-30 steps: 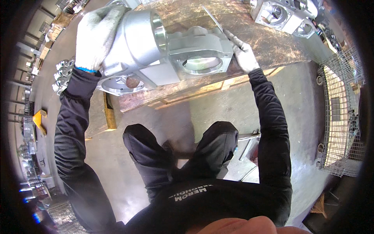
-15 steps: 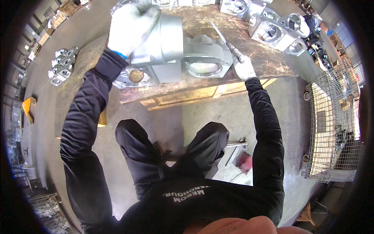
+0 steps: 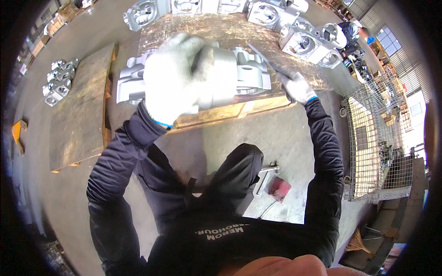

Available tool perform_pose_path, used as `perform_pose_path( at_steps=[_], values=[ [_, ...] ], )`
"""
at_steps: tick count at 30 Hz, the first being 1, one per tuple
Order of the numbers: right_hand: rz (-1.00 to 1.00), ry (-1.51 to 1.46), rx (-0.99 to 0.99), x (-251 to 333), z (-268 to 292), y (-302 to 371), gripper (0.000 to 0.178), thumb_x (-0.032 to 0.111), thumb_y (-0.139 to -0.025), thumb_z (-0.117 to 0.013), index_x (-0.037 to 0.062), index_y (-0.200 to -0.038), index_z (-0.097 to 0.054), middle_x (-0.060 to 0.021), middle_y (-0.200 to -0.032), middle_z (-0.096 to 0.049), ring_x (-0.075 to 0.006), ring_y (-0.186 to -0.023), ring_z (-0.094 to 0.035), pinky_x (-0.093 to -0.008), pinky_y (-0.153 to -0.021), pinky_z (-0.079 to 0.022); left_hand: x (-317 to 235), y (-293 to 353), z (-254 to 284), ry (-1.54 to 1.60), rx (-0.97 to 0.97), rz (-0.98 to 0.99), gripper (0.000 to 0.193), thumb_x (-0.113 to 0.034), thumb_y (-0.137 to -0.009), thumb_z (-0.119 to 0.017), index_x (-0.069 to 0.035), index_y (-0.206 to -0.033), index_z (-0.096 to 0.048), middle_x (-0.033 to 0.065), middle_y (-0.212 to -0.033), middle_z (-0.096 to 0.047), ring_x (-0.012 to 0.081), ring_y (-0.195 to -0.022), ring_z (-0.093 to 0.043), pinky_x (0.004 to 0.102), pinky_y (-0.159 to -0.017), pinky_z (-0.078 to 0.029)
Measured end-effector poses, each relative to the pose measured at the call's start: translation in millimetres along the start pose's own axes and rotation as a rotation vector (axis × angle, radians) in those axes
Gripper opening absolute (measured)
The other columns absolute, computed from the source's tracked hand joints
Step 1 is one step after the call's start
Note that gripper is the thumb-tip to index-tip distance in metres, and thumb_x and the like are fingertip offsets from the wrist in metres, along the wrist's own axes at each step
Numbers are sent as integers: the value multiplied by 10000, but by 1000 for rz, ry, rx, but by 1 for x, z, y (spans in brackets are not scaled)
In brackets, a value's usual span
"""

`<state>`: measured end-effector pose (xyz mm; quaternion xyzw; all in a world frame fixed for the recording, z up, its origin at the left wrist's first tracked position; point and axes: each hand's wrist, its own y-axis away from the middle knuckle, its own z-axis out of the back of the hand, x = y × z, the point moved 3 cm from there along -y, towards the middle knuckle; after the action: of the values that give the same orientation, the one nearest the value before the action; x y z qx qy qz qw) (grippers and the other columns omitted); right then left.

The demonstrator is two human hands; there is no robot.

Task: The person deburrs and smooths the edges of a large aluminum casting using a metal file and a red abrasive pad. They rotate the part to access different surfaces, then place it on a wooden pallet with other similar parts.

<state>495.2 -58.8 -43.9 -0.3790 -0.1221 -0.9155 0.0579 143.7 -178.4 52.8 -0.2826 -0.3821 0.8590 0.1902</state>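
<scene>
A large silver-grey metal casting (image 3: 224, 76), with a round barrel in the middle and flanged ends, lies at the near edge of the wooden worktop (image 3: 202, 28). My left hand (image 3: 172, 76), in a white glove, grips the casting from above and covers much of its barrel. The glare makes its fingers hard to make out one by one. To the right of the casting, my gloved right hand (image 3: 297, 86) is closed around a long thin file (image 3: 263, 57). The file's tip points up and away to the left, close to the casting's right flange.
Several similar castings (image 3: 301, 39) line the worktop's far and right edges. A low wooden platform (image 3: 80, 110) stands at left, with more castings (image 3: 60, 78) beyond it. A wire mesh cage (image 3: 377, 138) is at right. Near my knees lies a red object (image 3: 279, 189) on the floor.
The casting has rolled, so the openings that faced me no longer show. My left hand has come nearer with it. My right hand keeps the file and has moved slightly right.
</scene>
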Motion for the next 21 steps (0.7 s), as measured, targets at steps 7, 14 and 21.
perform_pose_path(
  at_steps=[7,14,21],
  values=[
    [-71,79,-43,38,2,5,515,404,-1035,-572,15,-1361,-657,-25,-637,-555,-116,-443,-532,-288,-408,-456,-13,12,5,-9,-72,-97,187,-108,-963,-666,5,-1088,-749,156,-1016,-738,299,-897,-732,382,-809,-581],
    [-277,397,54,69,27,14,565,482,-1033,-549,20,-1342,-646,-30,-585,-563,-127,-438,-544,-324,-396,-458,-24,48,3,-51,-106,-193,245,-177,-874,-709,-92,-1103,-700,79,-1153,-698,308,-1042,-696,459,-825,-586],
    [-282,451,243,102,33,19,537,387,-1053,-532,125,-1521,-548,-18,-597,-548,-113,-434,-517,-309,-391,-437,-52,96,6,61,-5,-222,349,-97,-799,-734,-42,-1143,-713,96,-1212,-645,279,-1233,-610,565,-1186,-403]
  ],
)
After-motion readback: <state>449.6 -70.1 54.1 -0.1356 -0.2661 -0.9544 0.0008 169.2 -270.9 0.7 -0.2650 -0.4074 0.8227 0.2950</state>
